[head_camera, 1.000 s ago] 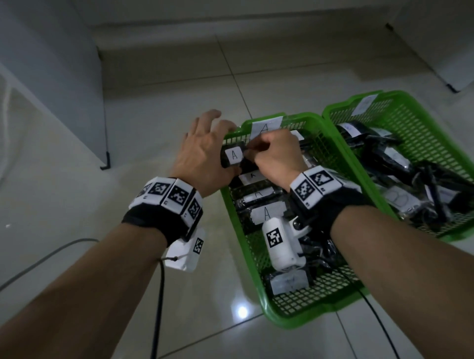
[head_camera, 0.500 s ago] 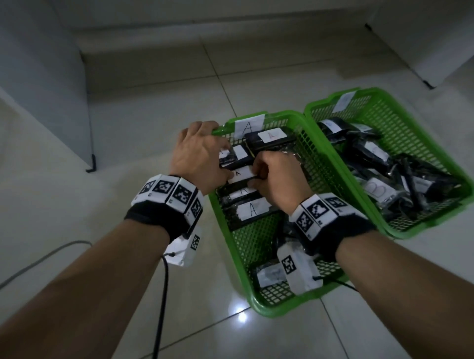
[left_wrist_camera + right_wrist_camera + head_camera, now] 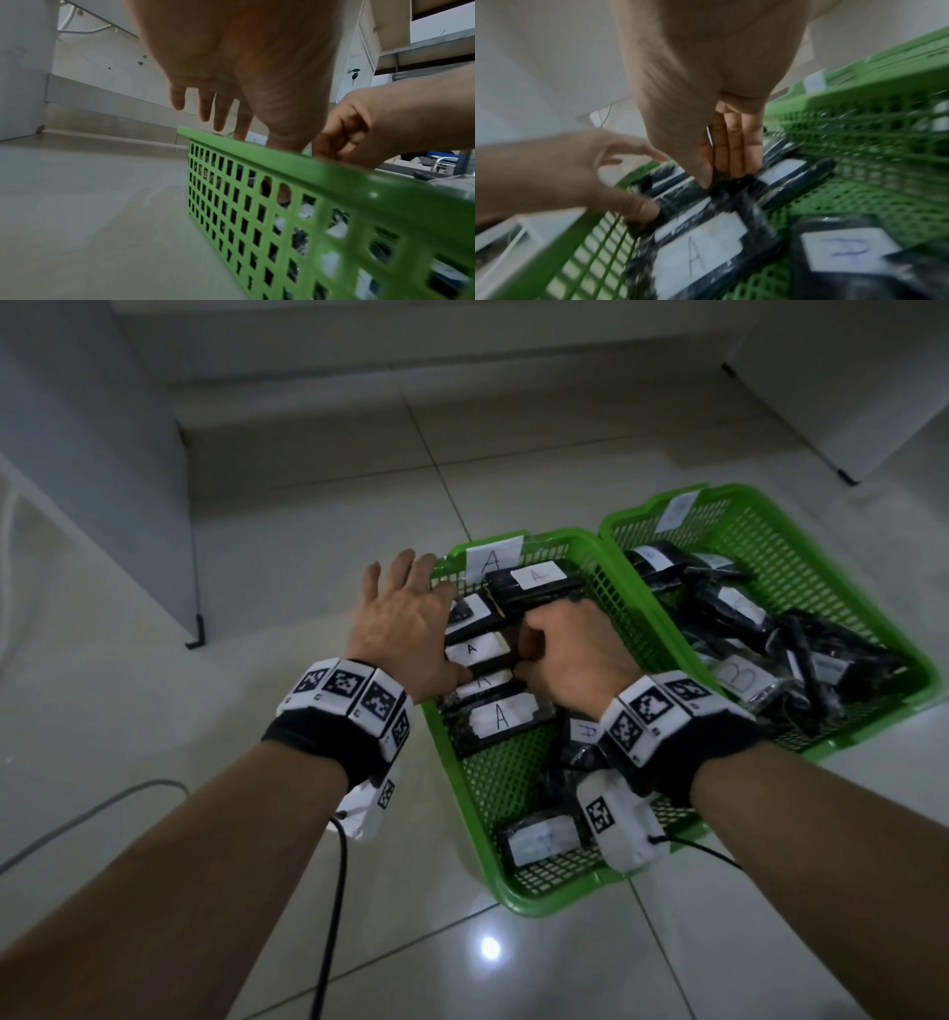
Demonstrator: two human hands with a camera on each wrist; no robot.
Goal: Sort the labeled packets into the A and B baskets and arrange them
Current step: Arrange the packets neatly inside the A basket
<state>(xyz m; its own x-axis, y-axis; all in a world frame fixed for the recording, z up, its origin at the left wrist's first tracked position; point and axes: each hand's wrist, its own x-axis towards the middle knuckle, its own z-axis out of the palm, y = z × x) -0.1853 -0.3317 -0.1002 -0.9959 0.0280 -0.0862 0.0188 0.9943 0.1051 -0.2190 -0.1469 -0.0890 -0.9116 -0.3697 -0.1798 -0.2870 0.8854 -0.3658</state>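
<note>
A basket (image 3: 606,588), on the floor: row of A packets (image 3: 500,719). Left hand (image 3: 405,629) spread flat. Right hand (image 3: 570,654) pinches a packet, thumb against fingers (image 3: 734,146), a grip hidden from head view.

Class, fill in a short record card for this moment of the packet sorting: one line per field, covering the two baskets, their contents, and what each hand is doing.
Setting: tiled floor, two green baskets side by side
A basket: black packets labelled A, several lined up in a row
B basket: black packets in a loose heap, one label reading B
Left hand: fingers spread over the basket's left rim, thumb on the packets
Right hand: fingers curled, pinching a packet in the row
Sorting: done; arranging underway
</note>
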